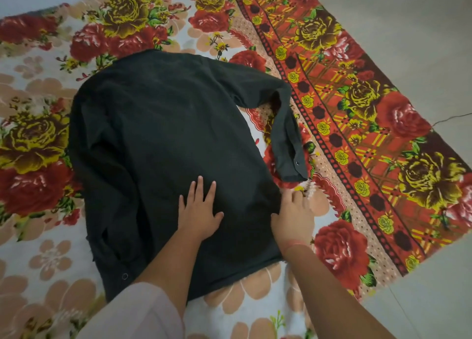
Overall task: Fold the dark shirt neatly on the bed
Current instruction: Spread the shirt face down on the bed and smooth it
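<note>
The dark shirt (163,144) lies back-up across the floral bedspread (51,262), filling the view's centre, its left side apparently already turned in. The left hand (199,211) rests open and flat on the cloth at about 6 o'clock of the body panel, fingers spread toward 12. The right hand (293,216) sits at the shirt's right edge, 4 o'clock, fingers curled on the hem; whether it pinches cloth I cannot tell. The 1 loose sleeve (281,124) trails at 3 o'clock. Pin firmly, then fold that side inward, edges aligned.
</note>
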